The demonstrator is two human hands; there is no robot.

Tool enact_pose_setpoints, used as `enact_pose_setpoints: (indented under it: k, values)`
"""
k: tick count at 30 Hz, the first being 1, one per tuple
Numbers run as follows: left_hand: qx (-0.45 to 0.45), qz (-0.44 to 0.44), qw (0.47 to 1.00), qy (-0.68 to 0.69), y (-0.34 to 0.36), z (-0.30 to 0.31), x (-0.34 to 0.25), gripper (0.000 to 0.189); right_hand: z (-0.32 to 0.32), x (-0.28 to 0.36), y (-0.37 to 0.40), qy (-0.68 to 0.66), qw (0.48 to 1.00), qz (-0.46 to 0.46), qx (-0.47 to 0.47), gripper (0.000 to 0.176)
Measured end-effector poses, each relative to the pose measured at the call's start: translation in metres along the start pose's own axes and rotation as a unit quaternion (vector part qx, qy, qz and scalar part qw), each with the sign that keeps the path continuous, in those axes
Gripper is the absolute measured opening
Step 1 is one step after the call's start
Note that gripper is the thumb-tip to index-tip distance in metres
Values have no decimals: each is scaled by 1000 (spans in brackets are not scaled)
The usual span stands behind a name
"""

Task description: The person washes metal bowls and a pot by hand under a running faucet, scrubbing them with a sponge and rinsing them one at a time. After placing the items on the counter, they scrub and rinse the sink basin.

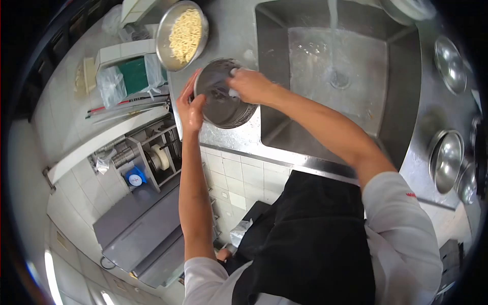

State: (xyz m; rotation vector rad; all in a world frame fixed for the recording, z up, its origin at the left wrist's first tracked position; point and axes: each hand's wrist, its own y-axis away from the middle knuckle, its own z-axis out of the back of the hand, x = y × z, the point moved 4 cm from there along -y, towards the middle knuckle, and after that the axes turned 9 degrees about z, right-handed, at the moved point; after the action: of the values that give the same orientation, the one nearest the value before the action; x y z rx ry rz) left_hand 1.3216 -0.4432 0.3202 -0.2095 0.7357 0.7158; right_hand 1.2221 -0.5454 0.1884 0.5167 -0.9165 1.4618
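At the sink's left edge, a deep grey metal bowl (218, 109) is tilted over the counter, its inside facing me. My left hand (191, 109) grips the bowl's left side, with the thumb over the rim and the fingers along the outer wall. Closed and slightly blurred, my right hand (249, 85) reaches over the bowl's upper right part. Something pale shows by its fingers, too small and smeared to name. Wet streaks mark the bowl's inner surface.
Water runs from above into the steel sink (315, 101). A metal bowl of pale noodles (185, 36) stands at the upper left. Shiny metal bowls (447, 161) sit along the right counter. A blue dial scale (135, 177) rests on the lower left shelf.
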Motion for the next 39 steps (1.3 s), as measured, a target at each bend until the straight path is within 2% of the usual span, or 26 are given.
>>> enact_pose_setpoints:
  k: [1, 2, 3, 4, 7, 8, 9, 10, 11, 12, 13, 15, 17, 19, 20, 21, 22, 24, 25, 27, 29, 31, 33, 34, 37, 39]
  values:
    - [-8, 98, 989, 109, 5, 13, 19, 55, 20, 6, 10, -30, 998, 9, -48, 26]
    - [-24, 92, 989, 112, 5, 29, 38, 55, 47, 12, 26, -66, 993, 15, -95, 27]
    - [-21, 166, 975, 147, 10, 45, 70, 54, 74, 18, 47, -107, 985, 20, -136, 28]
    - [-14, 242, 953, 182, 21, 54, 95, 53, 95, 15, 68, -160, 976, -8, -149, 29]
    - [-63, 317, 902, 285, 43, 32, 118, 55, 111, -28, 141, -324, 915, -123, -206, 29]
    - [-89, 236, 961, 111, 46, 25, 115, 49, 109, -43, 168, -355, 886, -204, -219, 30]
    - [-93, 233, 961, 118, 51, 13, 98, 49, 107, -54, 192, -380, 849, -284, -233, 32]
    - [-208, 100, 971, -56, 58, 11, 53, 41, 107, -56, 209, -373, 852, -284, -234, 32]
    - [-309, -39, 923, -226, 70, -1, 10, 34, 100, -57, 229, -548, 722, -313, -285, 34]
    - [-222, -4, 958, -183, 80, -22, -7, 29, 91, -55, 243, -695, 555, -326, -320, 36]
    - [-132, 33, 981, -139, 90, -48, -18, 25, 85, -51, 249, -690, 557, -332, -321, 36]
    - [17, 160, 957, -240, 102, -109, -11, 25, 69, -38, 251, -691, 553, -324, -333, 40]
    - [51, 176, 965, -190, 97, -117, -32, 24, 49, -28, 237, -635, 603, -302, -376, 39]
    - [93, 187, 967, -145, 95, -127, -58, 23, 34, -12, 214, -524, 699, -218, -435, 41]
    - [111, 152, 980, -69, 99, -135, -76, 23, 62, 19, 190, -386, 799, -144, -437, 40]
    - [132, 111, 985, 8, 102, -141, -91, 22, 83, 30, 177, -304, 841, -104, -436, 40]
    - [100, 141, 960, 221, 105, -150, -79, 20, 103, 41, 165, -218, 869, -66, -439, 40]
    - [151, 211, 913, 313, 102, -150, -80, 16, 121, 8, 153, -384, 821, -75, -415, 35]
    - [153, 234, 897, 341, 105, -154, -77, 20, 121, -13, 158, -375, 818, -75, -430, 35]
    - [169, 254, 789, 533, 112, -164, -92, 34, 91, -66, 176, -580, 678, -173, -417, 35]
    - [134, 248, 771, 571, 114, -184, -59, 45, 62, -64, 204, -528, 703, -229, -418, 37]
    - [92, 306, 730, 604, 111, -199, -48, 38, 11, -61, 227, -558, 665, -138, -476, 40]
    - [133, 322, 737, 580, 113, -209, -35, 41, 89, 24, 214, -178, 889, -113, -407, 45]
    - [142, 309, 744, 575, 117, -210, -46, 46, 115, 33, 204, -109, 915, -77, -380, 48]
    - [182, 350, 675, 624, 131, -204, -55, 47, 128, -52, 201, -362, 808, -297, -357, 45]
    - [114, 357, 645, 666, 122, -206, -49, 46, 76, -71, 229, -368, 815, -268, -358, 44]
